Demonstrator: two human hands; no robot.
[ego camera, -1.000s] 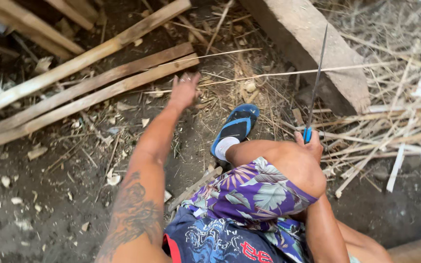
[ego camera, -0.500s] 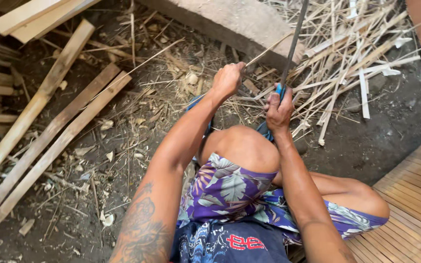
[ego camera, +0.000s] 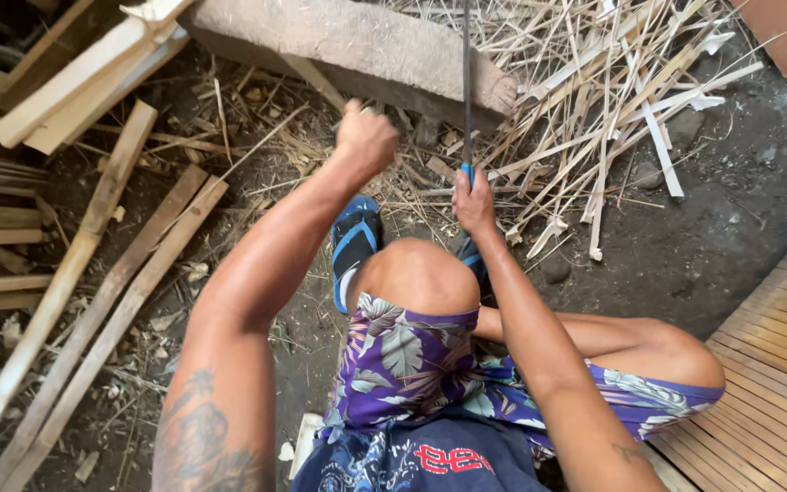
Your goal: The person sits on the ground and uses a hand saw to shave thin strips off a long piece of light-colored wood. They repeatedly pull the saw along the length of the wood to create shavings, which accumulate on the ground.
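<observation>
From my remote station I recorded split bamboo slats (ego camera: 93, 301) lying flat on the dark dirt floor (ego camera: 730, 219) at far left, pale and straight-edged. The left hand (ego camera: 366, 138) was balled into a tight fist out over the litter; whether it clamped a thin strip, I could not tell. A blue sandal (ego camera: 354, 241) sat on the earth just below it. The right hand (ego camera: 473, 202) was wrapped firmly round the blue handle of a long dark blade (ego camera: 466, 82), which stood nearly upright (its tip ran out of view) before a rough concrete block (ego camera: 357, 41). Beyond lay a tangled heap of bamboo shavings (ego camera: 612, 100); a wooden slatted deck (ego camera: 776, 346) bordered the right.
</observation>
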